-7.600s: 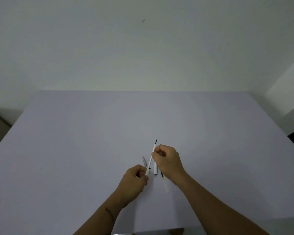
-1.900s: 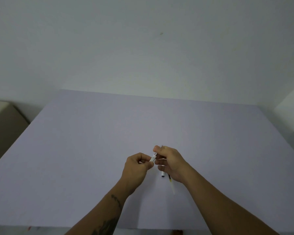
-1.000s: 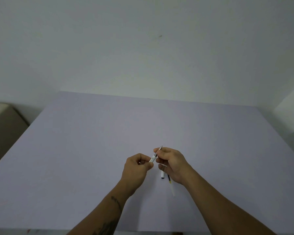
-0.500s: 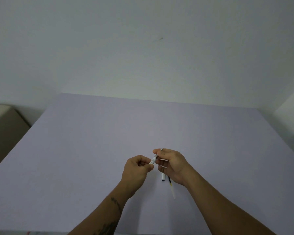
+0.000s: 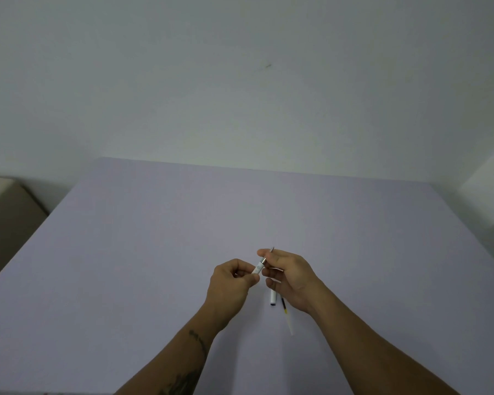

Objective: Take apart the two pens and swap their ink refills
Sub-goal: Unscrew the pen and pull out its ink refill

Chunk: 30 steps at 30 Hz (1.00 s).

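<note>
Left hand: the left hand (image 5: 231,280) is curled into a loose fist above the table, thumb and fingers pinched on the near end of the white pen (image 5: 257,268); its forearm rises from the bottom edge, angled up and to the right.
Right hand: the right hand (image 5: 290,276) is held palm toward the left hand, thumb and forefinger closed on the pen's far, metal-tipped end, the other fingers loosely curled below.
Pen in hand: held between both hands, tilted, tip pointing up and away; the tip pokes out just above the right forefinger.
Parts on table: a white barrel (image 5: 273,298) with a dark end lies below the right hand; just beside it to the right lies a thin ink refill (image 5: 287,316), dark at the top, pale toward the near end.
Table: a pale lilac table (image 5: 160,240), a plain wall behind.
</note>
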### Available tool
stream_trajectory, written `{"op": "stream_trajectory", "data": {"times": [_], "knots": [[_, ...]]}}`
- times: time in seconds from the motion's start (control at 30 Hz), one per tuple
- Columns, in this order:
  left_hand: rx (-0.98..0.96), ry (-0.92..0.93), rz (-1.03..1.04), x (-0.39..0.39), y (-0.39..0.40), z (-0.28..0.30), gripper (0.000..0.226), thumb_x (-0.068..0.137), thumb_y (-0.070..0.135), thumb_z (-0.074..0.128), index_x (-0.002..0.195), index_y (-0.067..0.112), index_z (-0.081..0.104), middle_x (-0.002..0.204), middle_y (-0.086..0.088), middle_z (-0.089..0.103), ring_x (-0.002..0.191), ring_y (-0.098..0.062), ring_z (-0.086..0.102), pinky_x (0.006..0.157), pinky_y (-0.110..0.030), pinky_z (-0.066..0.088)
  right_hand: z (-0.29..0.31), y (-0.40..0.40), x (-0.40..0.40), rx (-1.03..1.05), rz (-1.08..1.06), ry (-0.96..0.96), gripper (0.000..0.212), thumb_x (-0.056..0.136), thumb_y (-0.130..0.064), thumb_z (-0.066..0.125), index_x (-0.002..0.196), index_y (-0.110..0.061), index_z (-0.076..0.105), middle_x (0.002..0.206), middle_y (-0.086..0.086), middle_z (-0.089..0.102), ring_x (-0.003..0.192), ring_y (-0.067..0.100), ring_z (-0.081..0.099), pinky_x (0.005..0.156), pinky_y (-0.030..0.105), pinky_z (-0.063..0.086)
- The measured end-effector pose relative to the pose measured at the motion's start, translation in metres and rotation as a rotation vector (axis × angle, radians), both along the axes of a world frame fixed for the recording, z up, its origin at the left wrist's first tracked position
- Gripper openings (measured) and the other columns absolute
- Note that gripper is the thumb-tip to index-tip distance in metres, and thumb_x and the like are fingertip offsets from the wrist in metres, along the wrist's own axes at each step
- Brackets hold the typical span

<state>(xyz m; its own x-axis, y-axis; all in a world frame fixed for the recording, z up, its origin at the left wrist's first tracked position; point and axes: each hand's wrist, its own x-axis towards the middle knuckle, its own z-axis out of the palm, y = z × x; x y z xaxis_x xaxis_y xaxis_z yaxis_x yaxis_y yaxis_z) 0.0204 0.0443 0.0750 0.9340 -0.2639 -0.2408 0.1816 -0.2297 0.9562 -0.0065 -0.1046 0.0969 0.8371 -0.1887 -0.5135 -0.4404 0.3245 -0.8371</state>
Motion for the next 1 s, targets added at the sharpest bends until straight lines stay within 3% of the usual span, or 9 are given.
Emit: {"op": "stream_trajectory", "data": {"times": [0.1,0.2,0.3,0.53,0.63,0.77,0.9,1.0], "knots": [[0.005,-0.003,-0.006,-0.001,-0.002,0.0,0.003,0.084,0.01,0.071,0.082,0.011,0.073,0.063,0.001,0.058,0.06,-0.012,0.05,0.059,-0.025,0.045,-0.001,0.0,0.001,-0.091,-0.016,-0.006,0.019,0.095,-0.016,0.061,0.088,-0.012,0.078,0.082,0.002,0.069,0.078,0.016,0.06,0.071,0.031,0.052],[0.007,-0.004,-0.005,-0.003,-0.004,0.0,0.004,0.084,0.01,0.07,0.081,0.011,0.073,0.061,0.004,0.056,0.057,-0.01,0.048,0.056,-0.023,0.042,-0.003,0.005,0.003,-0.186,-0.056,0.017,0.022,0.093,-0.021,0.066,0.073,-0.011,0.068,0.075,0.003,0.062,0.073,0.015,0.058,0.067,0.03,0.052],[0.013,-0.014,-0.011,-0.004,-0.004,0.0,0.005,0.085,0.009,0.069,0.082,0.01,0.072,0.061,0.004,0.056,0.057,-0.01,0.048,0.056,-0.023,0.042,-0.005,0.006,0.004,-0.235,-0.054,0.026,0.026,0.092,-0.025,0.067,0.07,-0.013,0.061,0.07,0.002,0.059,0.07,0.016,0.058,0.065,0.03,0.052],[0.002,-0.009,-0.008,-0.002,-0.002,0.001,0.005,0.085,0.01,0.069,0.081,0.012,0.073,0.062,0.003,0.057,0.06,-0.011,0.049,0.058,-0.024,0.044,-0.003,-0.001,0.0,0.041,-0.025,-0.002,0.018,0.094,-0.017,0.062,0.095,-0.01,0.078,0.079,0.001,0.069,0.078,0.018,0.062,0.07,0.032,0.051],[0.018,-0.012,-0.012,-0.003,-0.002,-0.001,0.005,0.086,0.011,0.069,0.082,0.013,0.072,0.062,0.005,0.057,0.058,-0.01,0.049,0.057,-0.023,0.043,-0.004,0.002,0.002,-0.077,-0.036,0.005,0.018,0.094,-0.017,0.064,0.081,-0.01,0.075,0.077,0.003,0.066,0.076,0.016,0.059,0.071,0.032,0.052],[0.031,0.0,0.002,-0.003,-0.002,-0.004,0.007,0.084,0.01,0.07,0.08,0.015,0.072,0.061,0.006,0.058,0.055,-0.007,0.049,0.056,-0.021,0.043,-0.01,0.009,0.005,-0.225,-0.1,0.028,0.029,0.09,-0.024,0.07,0.066,-0.012,0.057,0.068,0.004,0.057,0.069,0.017,0.055,0.064,0.031,0.051],[0.032,0.002,-0.007,-0.001,-0.001,-0.003,0.007,0.084,0.01,0.07,0.08,0.015,0.072,0.065,0.002,0.062,0.059,-0.01,0.053,0.061,-0.025,0.049,-0.007,0.008,0.004,-0.111,-0.046,0.033,0.026,0.09,-0.027,0.069,0.071,-0.012,0.059,0.07,0.003,0.057,0.069,0.018,0.057,0.063,0.031,0.049],[0.026,0.004,-0.005,0.001,0.0,-0.003,0.005,0.084,0.009,0.07,0.082,0.013,0.072,0.068,-0.001,0.064,0.062,-0.013,0.054,0.062,-0.027,0.049,-0.003,0.005,0.001,0.068,-0.028,0.026,0.017,0.092,-0.022,0.064,0.092,-0.009,0.074,0.078,0.003,0.064,0.075,0.02,0.059,0.065,0.031,0.049]]}}
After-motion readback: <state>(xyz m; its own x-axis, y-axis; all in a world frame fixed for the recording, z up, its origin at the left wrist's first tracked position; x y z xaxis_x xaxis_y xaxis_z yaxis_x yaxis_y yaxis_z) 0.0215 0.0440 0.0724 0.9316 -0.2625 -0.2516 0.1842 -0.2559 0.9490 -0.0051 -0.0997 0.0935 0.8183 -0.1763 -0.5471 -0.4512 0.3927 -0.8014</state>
